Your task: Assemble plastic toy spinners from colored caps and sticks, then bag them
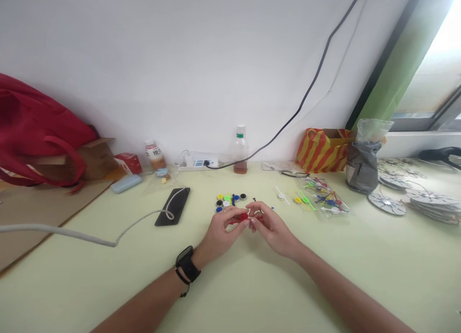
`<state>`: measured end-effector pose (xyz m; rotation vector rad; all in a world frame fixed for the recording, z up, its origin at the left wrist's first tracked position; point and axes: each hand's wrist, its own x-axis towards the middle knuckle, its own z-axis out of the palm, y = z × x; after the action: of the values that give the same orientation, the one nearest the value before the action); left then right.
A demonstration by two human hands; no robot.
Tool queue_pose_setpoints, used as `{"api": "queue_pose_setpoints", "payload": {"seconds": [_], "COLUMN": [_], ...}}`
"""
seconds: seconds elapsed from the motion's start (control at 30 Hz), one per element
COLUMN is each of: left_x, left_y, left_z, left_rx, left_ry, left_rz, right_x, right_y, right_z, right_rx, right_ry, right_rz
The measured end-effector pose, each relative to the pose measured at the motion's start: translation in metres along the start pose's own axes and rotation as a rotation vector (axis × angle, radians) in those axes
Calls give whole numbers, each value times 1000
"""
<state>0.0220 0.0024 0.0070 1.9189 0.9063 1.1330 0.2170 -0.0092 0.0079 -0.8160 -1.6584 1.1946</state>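
A small round red plastic piece (244, 216) is pinched between the thumb and fingers of my left hand (224, 227), whose wrist wears a black watch (187, 263). My right hand (270, 228) meets it from the other side, closed at the fingertips around a thin red part that seems to belong to the same piece. Fingers cover much of it. Just beyond my hands lie several small round pieces in yellow, green, black and blue (236, 198). Farther right are loose strap-like pieces with round middles, one white (281, 196) and one green (306, 199).
Clear bags of coloured strap pieces (331, 203) lie right, near a grey bag (362, 167) and stacked grey discs (434, 204). Left is a black phone (173, 206) with a pale cable across it. A bottle (241, 150) and power strip (198, 160) stand by the wall.
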Motion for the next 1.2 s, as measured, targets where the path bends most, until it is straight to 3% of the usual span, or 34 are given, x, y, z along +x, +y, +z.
{"api": "queue_pose_setpoints", "payload": {"seconds": [0.17,0.4,0.73,1.03,1.2], "left_x": [0,1,0,1,2], "left_y": [-3,-2,-9,-4,3], "left_z": [-1,-2,0,-6,-9], "left_rx": [-8,3,-3,-31,-203], "left_ry": [-17,-11,63,3,-39], "left_rz": [5,-1,29,-14,-80], "right_x": [0,0,0,0,2], "right_y": [7,1,2,6,6], "right_z": [-4,-8,-14,-14,-15], "right_rx": [-199,-217,-531,-474,-407], "right_ry": [32,31,71,39,44], "right_rz": [-36,-94,-170,-195,-184]}}
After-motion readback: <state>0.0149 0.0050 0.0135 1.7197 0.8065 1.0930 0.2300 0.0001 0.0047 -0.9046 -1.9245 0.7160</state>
